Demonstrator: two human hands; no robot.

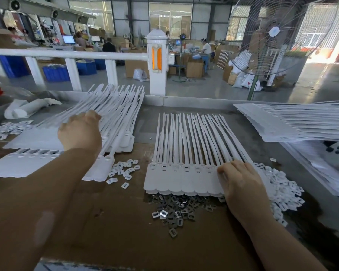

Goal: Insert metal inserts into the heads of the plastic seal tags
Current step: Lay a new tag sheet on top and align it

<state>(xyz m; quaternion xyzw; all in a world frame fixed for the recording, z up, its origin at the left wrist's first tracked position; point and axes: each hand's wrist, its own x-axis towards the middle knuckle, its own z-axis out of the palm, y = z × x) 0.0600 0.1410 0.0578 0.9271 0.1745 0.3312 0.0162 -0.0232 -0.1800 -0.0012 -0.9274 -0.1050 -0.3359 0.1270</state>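
The right hand rests with curled fingers on the strip of tags; whether it pinches anything cannot be told. Its head slots look mostly unfilled, and a pile of metal inserts waits. The left hand lies on the stacked tags, its grip hidden.

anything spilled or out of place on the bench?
Nothing damaged. Loose white caps lie scattered between the left tag stack and the centre tag strip, away from the main cap heap. Metal inserts sit in a rough pile.

2 hands, 4 tag stacks
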